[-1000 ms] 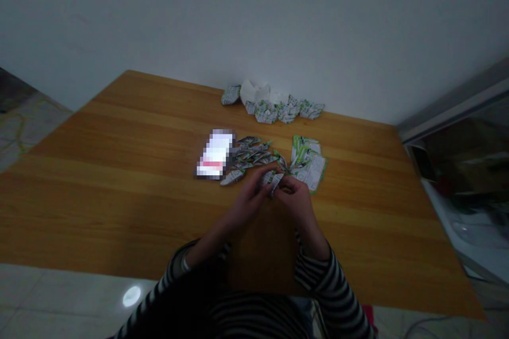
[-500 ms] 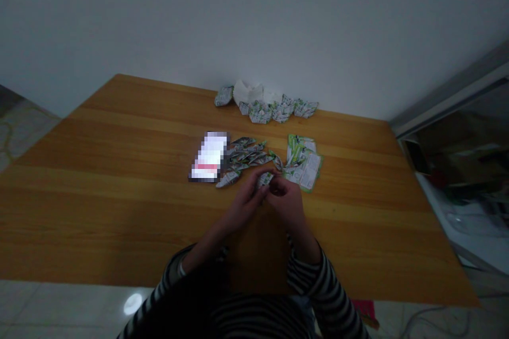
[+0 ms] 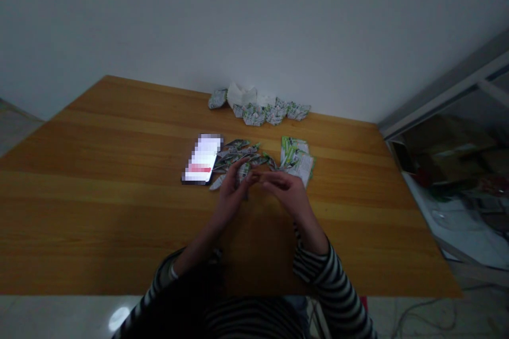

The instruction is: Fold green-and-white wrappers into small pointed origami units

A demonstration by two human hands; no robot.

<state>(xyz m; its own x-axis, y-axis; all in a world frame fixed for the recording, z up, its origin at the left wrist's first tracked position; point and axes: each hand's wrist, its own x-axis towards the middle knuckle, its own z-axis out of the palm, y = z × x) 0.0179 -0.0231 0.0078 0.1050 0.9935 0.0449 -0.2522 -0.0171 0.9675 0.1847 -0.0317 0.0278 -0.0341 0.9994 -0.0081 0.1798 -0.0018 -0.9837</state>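
Note:
In the head view my left hand (image 3: 230, 193) is closed around a small folded piece of green-and-white printed paper (image 3: 243, 170), held between thumb and fingers. My right hand (image 3: 290, 190) is pinched, its fingertips meeting the left thumb; what lies between them is too dark to make out. Just beyond the hands lies a pile of narrow folded paper pieces (image 3: 238, 156). To the right, partly behind my right hand, flat printed green-and-white sheets (image 3: 304, 164) overlap one another.
A phone with a lit, blurred screen (image 3: 203, 156) lies left of the pile. Along the wall stand several folded paper shapes (image 3: 254, 115) and crumpled white tissue (image 3: 240, 95). The wooden table (image 3: 119, 196) meets a white wall; a shelf with clutter (image 3: 457, 169) is at right.
My right hand has drawn slightly away from the left, its fingers now straighter. The left hand still holds the folded paper. The whole view has shifted a little.

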